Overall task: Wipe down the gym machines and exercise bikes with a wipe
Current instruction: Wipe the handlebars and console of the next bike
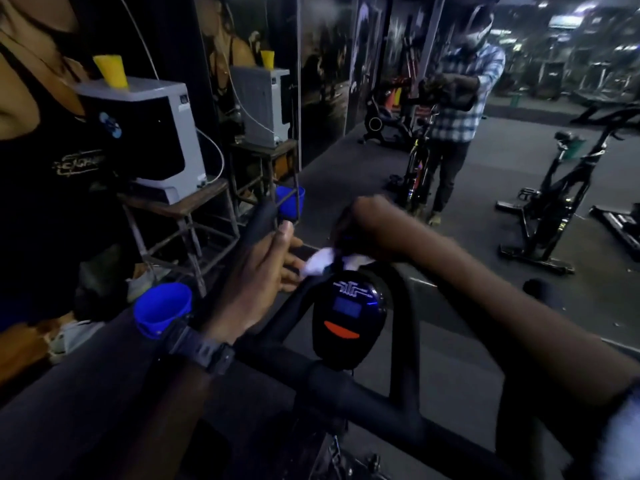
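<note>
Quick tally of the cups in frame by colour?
Blue cups: 2, one at the near handlebar, one further back by the stool.
Yellow cups: 2, one on the near water purifier, one on the far one.
Total: 4 cups.

Single head-worn wide-angle view, looking forward and down from close above the exercise bike's handlebar [346,386] and console [349,317], mirrored wall beyond.
</note>
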Demonstrator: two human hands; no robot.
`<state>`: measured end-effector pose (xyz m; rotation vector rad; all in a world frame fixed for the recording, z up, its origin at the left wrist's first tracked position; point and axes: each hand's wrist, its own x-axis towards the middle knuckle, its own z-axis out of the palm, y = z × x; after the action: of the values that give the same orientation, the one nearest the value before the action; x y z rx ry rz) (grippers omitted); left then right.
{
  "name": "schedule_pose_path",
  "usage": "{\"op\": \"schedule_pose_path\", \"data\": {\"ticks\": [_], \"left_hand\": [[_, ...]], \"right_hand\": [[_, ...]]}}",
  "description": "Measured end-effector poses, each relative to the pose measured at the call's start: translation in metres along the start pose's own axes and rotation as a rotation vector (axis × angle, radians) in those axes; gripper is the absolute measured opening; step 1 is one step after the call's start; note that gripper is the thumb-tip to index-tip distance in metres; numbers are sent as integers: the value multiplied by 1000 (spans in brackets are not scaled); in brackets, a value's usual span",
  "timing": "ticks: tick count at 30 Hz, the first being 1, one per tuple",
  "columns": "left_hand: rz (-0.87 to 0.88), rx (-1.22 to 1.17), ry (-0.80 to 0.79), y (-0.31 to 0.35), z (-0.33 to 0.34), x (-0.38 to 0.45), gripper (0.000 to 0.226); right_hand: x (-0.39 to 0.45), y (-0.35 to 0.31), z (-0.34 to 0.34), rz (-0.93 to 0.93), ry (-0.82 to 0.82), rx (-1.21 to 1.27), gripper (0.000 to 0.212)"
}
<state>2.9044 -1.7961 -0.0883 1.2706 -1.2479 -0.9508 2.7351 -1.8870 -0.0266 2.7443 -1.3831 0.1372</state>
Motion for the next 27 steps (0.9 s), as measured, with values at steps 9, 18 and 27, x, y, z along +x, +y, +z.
{"op": "schedule_pose_path", "data": {"ticks": [9,18,27], "left_hand": [[-145,7,-57,-18,-37,-15,72],[-208,-50,-11,-10,-39,-12,82],[-323,-6,-129,-5,-50,-25,75]], "right_hand": [[-8,-48,-13,175,-24,-85,27],[-33,-148,37,-22,125,-206,12],[-25,-109,5,40,148,-267,22]]}}
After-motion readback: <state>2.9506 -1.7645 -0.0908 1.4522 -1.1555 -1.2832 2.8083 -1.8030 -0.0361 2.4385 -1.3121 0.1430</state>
